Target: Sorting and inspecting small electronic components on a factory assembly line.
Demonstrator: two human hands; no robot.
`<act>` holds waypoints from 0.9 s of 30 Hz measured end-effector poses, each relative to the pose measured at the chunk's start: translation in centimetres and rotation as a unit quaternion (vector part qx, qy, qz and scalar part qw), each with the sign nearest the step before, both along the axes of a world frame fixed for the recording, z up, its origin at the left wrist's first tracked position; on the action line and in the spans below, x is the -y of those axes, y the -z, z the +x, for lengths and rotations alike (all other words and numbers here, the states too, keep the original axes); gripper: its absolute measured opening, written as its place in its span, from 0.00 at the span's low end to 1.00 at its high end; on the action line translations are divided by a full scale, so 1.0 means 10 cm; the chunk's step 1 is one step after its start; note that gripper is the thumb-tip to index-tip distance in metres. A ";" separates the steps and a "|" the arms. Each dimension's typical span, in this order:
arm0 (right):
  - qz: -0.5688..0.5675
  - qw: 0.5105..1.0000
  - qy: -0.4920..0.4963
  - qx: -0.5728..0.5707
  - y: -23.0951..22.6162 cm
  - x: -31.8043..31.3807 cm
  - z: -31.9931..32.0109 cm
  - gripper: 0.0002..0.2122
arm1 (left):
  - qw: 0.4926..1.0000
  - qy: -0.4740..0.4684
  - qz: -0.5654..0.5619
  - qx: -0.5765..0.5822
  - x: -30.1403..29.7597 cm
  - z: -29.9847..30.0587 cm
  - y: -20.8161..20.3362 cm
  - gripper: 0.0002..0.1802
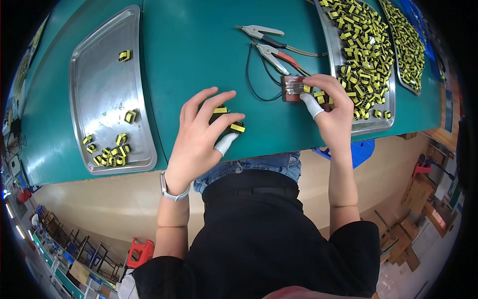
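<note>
My left hand (pixel 196 130) hovers over the green mat, pinching a small yellow-and-black transformer (pixel 238 128) between its thumb and a finger. Beneath its other fingers another yellow-taped transformer (pixel 219 110) shows in part; whether they touch it I cannot tell. To the right, my right hand (pixel 332 102) holds a transformer (pixel 306 89) against the metal strips of a reddish-brown test block (pixel 293 97). Both thumbs wear white finger cots. More transformers (pixel 321 96) sit close by my right hand, partly covered by it.
At the left, a metal tray (pixel 99 79) holds a few scattered transformers. A second metal tray (pixel 359 130) at the right is heaped with them, with another full tray (pixel 408 55) beyond. Two clip leads (pixel 269 55) lie behind the block, their cables running rightward. A black wire (pixel 250 82) loops to the block.
</note>
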State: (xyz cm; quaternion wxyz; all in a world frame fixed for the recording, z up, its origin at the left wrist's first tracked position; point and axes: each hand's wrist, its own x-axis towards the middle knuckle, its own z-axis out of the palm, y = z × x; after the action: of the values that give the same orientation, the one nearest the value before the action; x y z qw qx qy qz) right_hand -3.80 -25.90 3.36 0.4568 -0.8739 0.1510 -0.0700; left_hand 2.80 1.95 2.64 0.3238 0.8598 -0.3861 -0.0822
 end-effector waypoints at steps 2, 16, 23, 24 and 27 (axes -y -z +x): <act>-0.009 1.000 -0.007 0.010 0.03 0.02 0.00 0.14 | 1.000 -0.002 0.005 0.019 0.00 0.00 0.06 0.23; 0.648 0.753 -0.086 -0.075 0.19 -0.33 -0.17 0.21 | 0.977 -0.038 -0.207 -0.026 0.27 -0.12 0.03 0.21; 0.767 0.622 -0.122 -0.099 0.37 -0.52 -0.17 0.20 | 0.959 -0.042 -0.273 -0.067 0.38 -0.17 0.09 0.21; 0.768 0.621 -0.123 -0.100 0.35 -0.52 -0.16 0.20 | 0.959 -0.042 -0.273 -0.067 0.37 -0.17 0.09 0.21; 0.766 0.619 -0.131 -0.113 0.30 -0.50 -0.13 0.20 | 0.956 -0.028 -0.276 -0.089 0.33 -0.15 0.08 0.22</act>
State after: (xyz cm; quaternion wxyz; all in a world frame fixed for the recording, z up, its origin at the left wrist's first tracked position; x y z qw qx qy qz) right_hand -5.06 -20.93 0.40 0.9443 -0.2189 0.0842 0.2311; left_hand 1.33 -1.32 1.85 0.5842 0.7364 -0.3390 -0.0394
